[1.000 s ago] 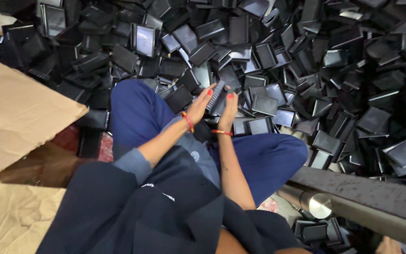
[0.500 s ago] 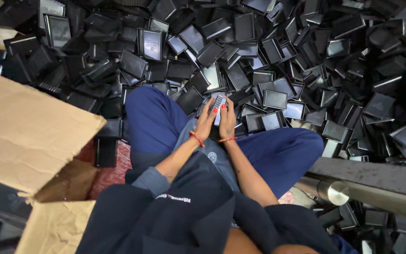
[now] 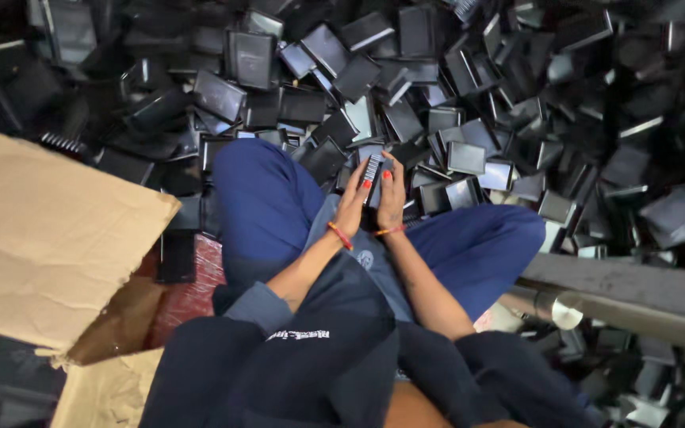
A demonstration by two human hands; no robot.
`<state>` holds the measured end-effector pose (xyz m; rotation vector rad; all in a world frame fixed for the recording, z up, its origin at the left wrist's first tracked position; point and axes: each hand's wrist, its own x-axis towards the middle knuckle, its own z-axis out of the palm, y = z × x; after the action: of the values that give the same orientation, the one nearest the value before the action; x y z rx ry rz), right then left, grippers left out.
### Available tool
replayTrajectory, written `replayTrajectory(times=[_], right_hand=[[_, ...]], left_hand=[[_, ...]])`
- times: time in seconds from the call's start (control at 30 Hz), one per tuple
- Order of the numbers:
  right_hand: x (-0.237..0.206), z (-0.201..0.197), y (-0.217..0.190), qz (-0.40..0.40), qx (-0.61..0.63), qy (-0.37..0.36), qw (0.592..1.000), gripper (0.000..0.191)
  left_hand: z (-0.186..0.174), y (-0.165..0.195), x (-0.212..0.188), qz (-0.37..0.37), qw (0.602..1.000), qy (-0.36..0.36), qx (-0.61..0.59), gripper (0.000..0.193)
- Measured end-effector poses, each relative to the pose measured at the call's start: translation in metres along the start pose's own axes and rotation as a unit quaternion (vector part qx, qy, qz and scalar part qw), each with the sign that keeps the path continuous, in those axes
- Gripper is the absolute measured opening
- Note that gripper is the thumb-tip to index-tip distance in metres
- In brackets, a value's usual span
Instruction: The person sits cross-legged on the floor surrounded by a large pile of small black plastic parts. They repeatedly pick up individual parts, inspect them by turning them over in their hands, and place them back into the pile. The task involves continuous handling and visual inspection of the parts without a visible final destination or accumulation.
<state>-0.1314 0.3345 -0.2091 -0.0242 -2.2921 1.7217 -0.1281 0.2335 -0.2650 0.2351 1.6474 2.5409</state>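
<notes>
Above the blue-trousered lap [image 3: 279,206], the left hand [image 3: 352,208] and right hand [image 3: 392,198] together grip a small black ribbed part [image 3: 373,168], which could slip from the fingertips and vanish into the heap of black parts [image 3: 469,95] beyond.

We wear blue trousers and a dark navy jacket with a small white printed marking on the front, the sleeves pushed up past the elbows. Back from the fingers of our left hand [image 3: 352,208], a red-orange thread band circles the wrist. Our right hand [image 3: 391,202] has a thinner orange band there. Our fingernails are painted red.
</notes>
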Motion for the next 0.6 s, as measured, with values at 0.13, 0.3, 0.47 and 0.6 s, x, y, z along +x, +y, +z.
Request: replayTrajectory(times=[0.13, 0.3, 0.47, 0.6], right_hand=[[-0.004, 0.008, -0.012, 0.009, -0.05, 0.02, 0.999, 0.054], [-0.002, 0.005, -0.031, -0.145, -0.183, 0.023, 0.972, 0.039], [0.014, -0.027, -0.058, -0.077, -0.215, 0.045, 0.973, 0.027], [0.014, -0.037, -0.061, -0.13, -0.273, 0.033, 0.953, 0.033]], left_hand=[[0.004, 0.002, -0.006, -0.003, 1.0, 0.008, 0.029, 0.058], [0.006, 0.014, -0.023, -0.032, 0.998, -0.054, -0.026, 0.073], [0.008, 0.029, -0.039, -0.058, 0.997, -0.058, 0.001, 0.065], [0.006, 0.041, -0.044, -0.07, 0.995, 0.013, 0.07, 0.05]])
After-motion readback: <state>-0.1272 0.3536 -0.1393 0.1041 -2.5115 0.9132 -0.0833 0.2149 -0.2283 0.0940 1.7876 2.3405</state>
